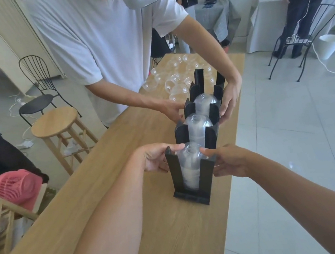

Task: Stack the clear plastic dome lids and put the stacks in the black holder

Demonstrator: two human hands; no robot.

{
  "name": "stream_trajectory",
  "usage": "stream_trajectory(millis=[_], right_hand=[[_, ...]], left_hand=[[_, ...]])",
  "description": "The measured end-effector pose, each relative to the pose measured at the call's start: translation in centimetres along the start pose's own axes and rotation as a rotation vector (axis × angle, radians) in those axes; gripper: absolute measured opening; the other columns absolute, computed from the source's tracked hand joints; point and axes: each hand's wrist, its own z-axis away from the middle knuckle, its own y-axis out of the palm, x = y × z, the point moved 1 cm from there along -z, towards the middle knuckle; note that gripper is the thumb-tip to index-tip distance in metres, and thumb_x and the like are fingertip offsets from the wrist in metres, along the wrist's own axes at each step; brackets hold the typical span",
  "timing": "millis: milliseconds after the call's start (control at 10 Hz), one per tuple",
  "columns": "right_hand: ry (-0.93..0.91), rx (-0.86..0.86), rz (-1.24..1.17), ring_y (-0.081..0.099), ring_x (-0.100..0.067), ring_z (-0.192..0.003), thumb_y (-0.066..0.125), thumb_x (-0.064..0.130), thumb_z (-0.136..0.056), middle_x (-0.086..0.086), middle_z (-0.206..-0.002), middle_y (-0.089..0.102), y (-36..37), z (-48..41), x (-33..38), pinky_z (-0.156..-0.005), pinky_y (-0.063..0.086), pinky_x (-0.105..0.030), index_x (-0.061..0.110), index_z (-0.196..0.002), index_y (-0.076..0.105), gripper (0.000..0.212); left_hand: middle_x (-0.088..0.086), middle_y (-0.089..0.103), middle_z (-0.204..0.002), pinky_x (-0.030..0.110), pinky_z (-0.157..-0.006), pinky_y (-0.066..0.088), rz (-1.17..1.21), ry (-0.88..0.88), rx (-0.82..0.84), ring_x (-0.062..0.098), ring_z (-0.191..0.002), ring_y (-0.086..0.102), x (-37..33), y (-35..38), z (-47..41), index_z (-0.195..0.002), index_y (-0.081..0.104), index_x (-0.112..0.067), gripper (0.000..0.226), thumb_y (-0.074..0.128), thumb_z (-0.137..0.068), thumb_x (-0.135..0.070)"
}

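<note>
A: Where is the holder, and what are its margins?
B: The black holder (174, 169) stands upright on the wooden table (156, 227), close to the table's right edge, with tiled floor (294, 128) just beyond. There is open tabletop on its near side and to its left.
A: Contents?
B: Three slots hold clear dome lids: near stack (189, 160), middle stack (197, 122), far stack (205, 100). Loose lids (173, 75) lie at the table's far end.
A: Hands?
B: The left hand (156, 157) grips the near slot's left wall, thumb over its top edge. The right hand (229, 161) pinches the right wall, thumb against the near stack's dome. A second person (91, 40) in a white shirt holds the holder's far part with both hands.
A: Room?
B: A wooden stool (56, 122), a wire chair (38, 90) and a pink fan (18, 187) stand left of the table.
</note>
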Motion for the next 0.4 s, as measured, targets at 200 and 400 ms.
stream_trajectory(millis=[200, 400], right_hand=[[-0.026, -0.021, 0.029, 0.065, -0.024, -0.087, 0.075, 0.046, -0.080, -0.005, -0.100, 0.065, 0.3, 0.1, -0.1, -0.064, 0.056, -0.032, 0.013, -0.104, 0.061, 0.043], [-0.004, -0.003, 0.094, 0.062, -0.033, -0.108, 0.067, 0.070, -0.069, -0.014, -0.131, 0.057, 0.1, 1.0, 0.2, -0.078, 0.055, -0.034, 0.009, -0.134, 0.052, 0.090]], left_hand=[[0.012, 0.061, -0.134, 0.052, -0.119, 0.017, -0.024, -0.012, 0.001, 0.033, -0.128, 0.051, 0.4, 0.0, 0.2, -0.129, 0.062, -0.015, 0.069, 0.073, -0.072, -0.052], [0.018, 0.059, -0.134, 0.055, -0.118, 0.014, 0.041, 0.012, 0.009, 0.038, -0.127, 0.049, 0.7, 0.0, 0.9, -0.130, 0.058, -0.016, 0.077, 0.059, -0.072, -0.067]])
